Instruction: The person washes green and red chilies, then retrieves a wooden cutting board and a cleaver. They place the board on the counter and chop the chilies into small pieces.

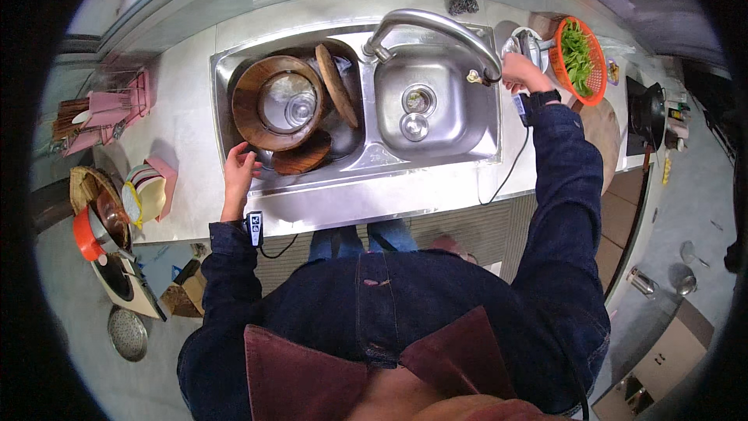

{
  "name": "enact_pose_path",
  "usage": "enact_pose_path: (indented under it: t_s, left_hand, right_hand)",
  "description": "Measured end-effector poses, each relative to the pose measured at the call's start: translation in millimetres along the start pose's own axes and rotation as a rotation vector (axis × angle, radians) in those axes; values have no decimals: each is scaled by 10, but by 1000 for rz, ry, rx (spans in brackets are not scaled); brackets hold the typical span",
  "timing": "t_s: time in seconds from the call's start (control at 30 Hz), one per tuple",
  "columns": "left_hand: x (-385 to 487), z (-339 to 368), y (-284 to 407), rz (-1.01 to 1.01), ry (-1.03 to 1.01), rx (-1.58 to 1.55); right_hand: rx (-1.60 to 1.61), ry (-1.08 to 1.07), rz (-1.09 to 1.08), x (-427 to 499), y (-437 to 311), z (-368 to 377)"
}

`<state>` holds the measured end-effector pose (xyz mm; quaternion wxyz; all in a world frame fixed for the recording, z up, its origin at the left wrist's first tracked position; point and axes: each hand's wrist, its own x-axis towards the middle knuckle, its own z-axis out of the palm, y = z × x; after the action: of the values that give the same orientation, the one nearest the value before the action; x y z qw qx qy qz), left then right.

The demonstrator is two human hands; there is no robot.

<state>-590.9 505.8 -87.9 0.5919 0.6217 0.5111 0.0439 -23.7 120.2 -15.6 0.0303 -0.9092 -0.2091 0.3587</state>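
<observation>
My left hand point(239, 174) hovers at the front-left rim of the left sink basin point(357, 155), fingers apart and holding nothing. Beside it in that basin sits a round wooden tub point(245, 99) with a pale inside. A round wooden board point(302, 155) lies in front of the tub, and another wooden disc point(336, 86) leans on its right. My right hand point(522, 72) is by the spout end of the curved metal faucet point(444, 23), beside a white dish point(540, 61) with a shiny item. Its fingertips are partly hidden, so its grip is unclear.
The right basin point(447, 120) has a drain strainer point(418, 99). An orange colander point(597, 58) of green leaves point(575, 55) stands to the right, near a round board point(605, 128) and a black pan point(651, 111). Pink racks point(140, 93) and bowls point(146, 196) occupy the left counter.
</observation>
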Motion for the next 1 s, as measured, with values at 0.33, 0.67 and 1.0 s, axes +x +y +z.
enact_pose_path:
  t_s: [0.33, 0.67, 1.0]
  left_hand:
    - [-247, 432, 173, -53, 13, -2]
    - [-285, 379, 169, -75, 27, 2]
    - [296, 279, -210, 183, 456, 352]
  right_hand:
    - [-242, 463, -522, 561, -790, 31]
    - [-223, 330, -541, 1106, -610, 247]
    - [326, -171, -620, -740, -976, 1044]
